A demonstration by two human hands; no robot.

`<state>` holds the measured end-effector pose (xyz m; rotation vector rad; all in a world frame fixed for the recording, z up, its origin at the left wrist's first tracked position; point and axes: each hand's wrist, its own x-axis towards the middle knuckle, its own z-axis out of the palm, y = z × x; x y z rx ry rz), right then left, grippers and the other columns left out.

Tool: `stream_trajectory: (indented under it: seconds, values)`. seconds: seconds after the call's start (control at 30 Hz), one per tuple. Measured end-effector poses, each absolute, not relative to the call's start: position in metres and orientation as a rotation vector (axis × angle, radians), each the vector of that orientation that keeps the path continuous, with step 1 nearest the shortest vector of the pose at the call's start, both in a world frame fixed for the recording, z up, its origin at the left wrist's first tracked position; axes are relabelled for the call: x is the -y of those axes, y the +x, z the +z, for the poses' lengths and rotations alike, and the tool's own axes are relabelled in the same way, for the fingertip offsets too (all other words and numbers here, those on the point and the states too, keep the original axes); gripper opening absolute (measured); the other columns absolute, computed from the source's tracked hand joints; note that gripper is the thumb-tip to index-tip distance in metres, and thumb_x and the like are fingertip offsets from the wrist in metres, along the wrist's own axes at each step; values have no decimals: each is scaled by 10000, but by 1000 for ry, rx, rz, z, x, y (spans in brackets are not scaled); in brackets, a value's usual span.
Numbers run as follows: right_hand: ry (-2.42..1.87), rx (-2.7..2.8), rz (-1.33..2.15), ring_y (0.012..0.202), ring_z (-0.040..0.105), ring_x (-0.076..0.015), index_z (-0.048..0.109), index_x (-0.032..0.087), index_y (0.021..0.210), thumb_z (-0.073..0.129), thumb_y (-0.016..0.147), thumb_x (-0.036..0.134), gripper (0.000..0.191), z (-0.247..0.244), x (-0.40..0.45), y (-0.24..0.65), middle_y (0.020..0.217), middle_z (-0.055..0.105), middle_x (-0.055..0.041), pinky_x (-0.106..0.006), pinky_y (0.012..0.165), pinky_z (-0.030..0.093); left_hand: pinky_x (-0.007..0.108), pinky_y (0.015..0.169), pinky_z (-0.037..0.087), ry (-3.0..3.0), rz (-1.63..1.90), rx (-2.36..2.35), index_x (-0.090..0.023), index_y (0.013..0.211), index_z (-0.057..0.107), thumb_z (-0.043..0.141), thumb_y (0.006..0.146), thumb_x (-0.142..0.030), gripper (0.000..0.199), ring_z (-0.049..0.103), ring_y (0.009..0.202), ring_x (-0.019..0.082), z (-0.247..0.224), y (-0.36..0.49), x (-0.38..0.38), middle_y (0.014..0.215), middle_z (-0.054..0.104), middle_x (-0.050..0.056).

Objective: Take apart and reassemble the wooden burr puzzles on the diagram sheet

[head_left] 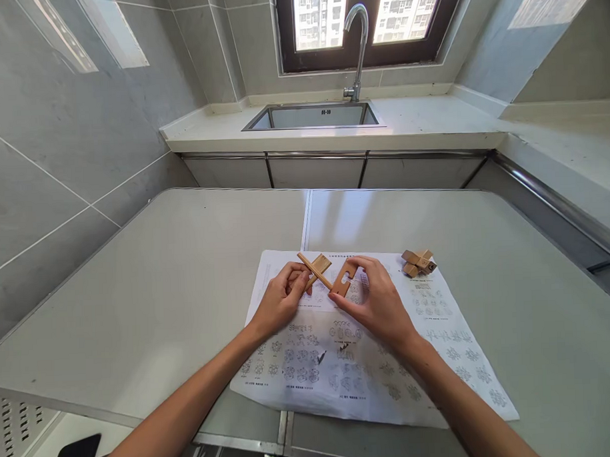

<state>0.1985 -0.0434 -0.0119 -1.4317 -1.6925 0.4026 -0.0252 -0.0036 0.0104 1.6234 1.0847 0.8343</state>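
Note:
My left hand (287,292) is closed on two crossed wooden pieces (316,269), pinching them near their left part. Between the thumb and fingers of my right hand (375,296) is a flat wooden piece (343,280) with a notched cut-out. Its lower left corner is close to the end of the crossed pieces; whether they touch I cannot tell. Both hands are above a large printed sheet (321,394) covered with small line diagrams. An assembled cluster of wooden blocks (419,262) rests at the sheet's upper right.
The sheet lies on a grey table (225,238) with a seam down its middle. Beyond it are a white counter (421,121), a sink (314,115) and a curved faucet (361,46) below a window. A dark object (75,456) shows at the lower left.

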Motion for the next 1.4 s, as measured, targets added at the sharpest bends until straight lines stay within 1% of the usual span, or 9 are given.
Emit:
stream_trajectory:
  seconds: [0.2,0.43,0.57,0.7,0.9,1.03,1.17,1.4]
  values:
    - [-1411,1658,409,1261,593,-334,551,267,1310,810,866,441,543,-9,43,199,1319,633,-122,-525,1080,509,269,684,397,1664,836,-1077,-181,1087,571,497,1059,-510,338,523,698,145,11,-24,5,767,597,-9]
    - [-1456,1588,368,1219,615,-338,578,256,1277,803,865,523,541,-13,41,202,1277,651,-125,-536,1060,513,265,642,372,1662,832,-1099,-192,1082,574,488,1063,-499,320,474,649,137,13,-23,6,757,578,-18]
    - [-1485,1492,395,1185,632,-330,607,249,1226,814,842,566,540,-14,40,204,1242,673,-115,-525,1022,533,267,646,373,1669,818,-1111,-192,1092,578,478,1065,-499,323,482,661,143,13,-24,7,755,569,-21]
    - [-1462,1405,492,1158,647,-317,634,243,1211,821,828,584,546,-9,40,201,1239,692,-110,-512,999,548,267,649,364,1748,772,-1056,-192,1120,573,456,1079,-465,301,467,656,140,12,-25,7,744,559,-29]
    - [-1351,1364,698,1154,665,-309,639,242,1233,828,818,575,565,-4,42,197,1273,702,-113,-523,1040,535,261,629,353,1857,688,-963,-185,1098,572,439,1087,-438,287,463,645,130,12,-26,9,760,566,-21]
    - [-1284,1404,781,1170,669,-301,639,253,1219,811,842,551,510,-2,45,197,1293,703,-103,-509,1056,533,256,611,352,1897,645,-936,-190,1075,581,430,1089,-438,291,458,626,125,11,-27,11,771,574,-18]
    - [-1253,1438,828,1166,675,-303,649,261,1209,801,848,562,493,1,46,197,1278,715,-98,-508,1060,534,252,613,359,1910,629,-917,-193,1058,581,433,1090,-428,280,476,637,124,9,-28,11,789,578,-13]
    - [-1254,1390,1010,1182,673,-290,659,270,1216,770,871,584,480,-1,43,202,1282,717,-85,-489,1082,527,256,627,369,1928,591,-937,-193,1105,594,420,1093,-431,295,471,627,127,8,-29,12,775,574,-19]
